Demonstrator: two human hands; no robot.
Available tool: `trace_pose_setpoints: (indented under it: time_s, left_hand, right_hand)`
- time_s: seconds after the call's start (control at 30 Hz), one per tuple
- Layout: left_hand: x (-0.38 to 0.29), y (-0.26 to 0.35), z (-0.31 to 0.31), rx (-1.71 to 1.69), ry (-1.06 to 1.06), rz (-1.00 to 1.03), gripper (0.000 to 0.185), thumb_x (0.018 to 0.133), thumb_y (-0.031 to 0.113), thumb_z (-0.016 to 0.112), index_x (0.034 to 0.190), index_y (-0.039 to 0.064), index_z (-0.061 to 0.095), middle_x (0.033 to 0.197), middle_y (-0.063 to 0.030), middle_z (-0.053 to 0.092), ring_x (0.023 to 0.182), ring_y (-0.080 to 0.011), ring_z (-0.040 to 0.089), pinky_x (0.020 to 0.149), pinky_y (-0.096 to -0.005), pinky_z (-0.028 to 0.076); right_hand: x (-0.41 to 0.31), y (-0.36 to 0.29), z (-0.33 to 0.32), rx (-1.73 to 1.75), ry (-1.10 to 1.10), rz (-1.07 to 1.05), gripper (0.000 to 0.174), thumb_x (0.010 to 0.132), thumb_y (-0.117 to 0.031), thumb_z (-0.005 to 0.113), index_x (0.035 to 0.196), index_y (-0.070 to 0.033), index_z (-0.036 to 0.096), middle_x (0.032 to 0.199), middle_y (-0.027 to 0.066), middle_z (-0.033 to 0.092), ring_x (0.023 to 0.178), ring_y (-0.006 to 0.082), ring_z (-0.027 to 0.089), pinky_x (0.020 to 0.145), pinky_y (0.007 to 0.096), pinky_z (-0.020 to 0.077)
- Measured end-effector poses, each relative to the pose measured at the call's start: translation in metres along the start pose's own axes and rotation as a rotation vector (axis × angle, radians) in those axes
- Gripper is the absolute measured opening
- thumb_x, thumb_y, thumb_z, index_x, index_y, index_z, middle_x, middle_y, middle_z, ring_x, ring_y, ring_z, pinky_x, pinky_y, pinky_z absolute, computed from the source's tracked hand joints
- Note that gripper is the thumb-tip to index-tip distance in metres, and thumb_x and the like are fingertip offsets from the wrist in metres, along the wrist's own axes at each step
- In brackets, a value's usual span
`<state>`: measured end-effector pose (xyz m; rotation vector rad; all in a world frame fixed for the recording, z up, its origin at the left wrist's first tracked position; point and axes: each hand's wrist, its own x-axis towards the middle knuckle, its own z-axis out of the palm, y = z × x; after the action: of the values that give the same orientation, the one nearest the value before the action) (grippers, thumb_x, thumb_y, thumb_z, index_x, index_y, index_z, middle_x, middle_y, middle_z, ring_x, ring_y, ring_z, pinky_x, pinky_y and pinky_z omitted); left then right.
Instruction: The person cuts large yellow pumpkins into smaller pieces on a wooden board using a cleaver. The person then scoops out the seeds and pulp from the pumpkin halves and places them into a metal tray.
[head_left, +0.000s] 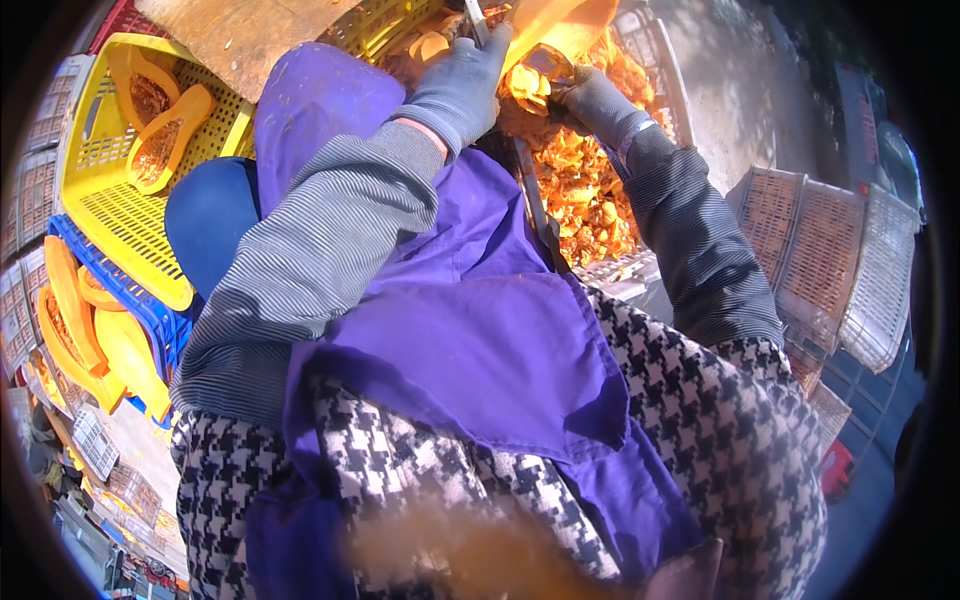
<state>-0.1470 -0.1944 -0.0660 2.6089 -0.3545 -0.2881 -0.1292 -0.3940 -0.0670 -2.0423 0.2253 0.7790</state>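
My left hand (465, 86), in a grey glove, is at the top centre by a metal tool (477, 19), whose lower end meets its fingers; what the tool is cannot be told. My right hand (596, 101), also gloved in grey, reaches in from the right, its fingers closed at a dark-edged thing by a clump of orange pieces (529, 86). Between and above both hands lies a large peeled orange squash piece (559, 34). Below them, a crate holds a heap of orange pulp and scraps (581, 195). What exactly the right fingers grip is hidden.
At left, a yellow plastic crate (124, 232) holds halved squash with seeds (161, 146). A blue crate (135, 289) beside it bears more halves (127, 352). A stained board (240, 41) lies at the top. Stacked pale crates (817, 255) stand at right.
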Motion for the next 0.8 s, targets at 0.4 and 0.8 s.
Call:
trace_pose_setpoints:
  time_s: [0.4,0.8]
  left_hand:
    - [-0.001,-0.003,-0.002,-0.009,0.024,0.015,0.083,0.076,0.017,0.07,0.144,0.02,0.023,0.125,-0.0242,0.049,0.11,-0.0403,0.056,0.095,-0.0444,0.047]
    - [-0.005,0.001,0.004,0.075,0.064,-0.009,0.08,0.079,0.016,0.068,0.145,0.02,0.022,0.121,-0.0259,0.05,0.107,-0.0415,0.058,0.092,-0.0467,0.049]
  right_hand:
    - [0.025,0.008,-0.026,-0.775,0.433,-0.353,0.024,0.091,-0.017,0.048,0.107,-0.004,0.059,0.091,0.0212,0.065,0.086,0.0368,0.064,0.077,0.0428,0.0499]
    - [-0.01,-0.017,-0.002,-0.976,0.228,-0.464,0.023,0.086,-0.004,0.045,0.104,0.0,0.057,0.093,0.025,0.064,0.092,0.0401,0.063,0.08,0.0459,0.05]
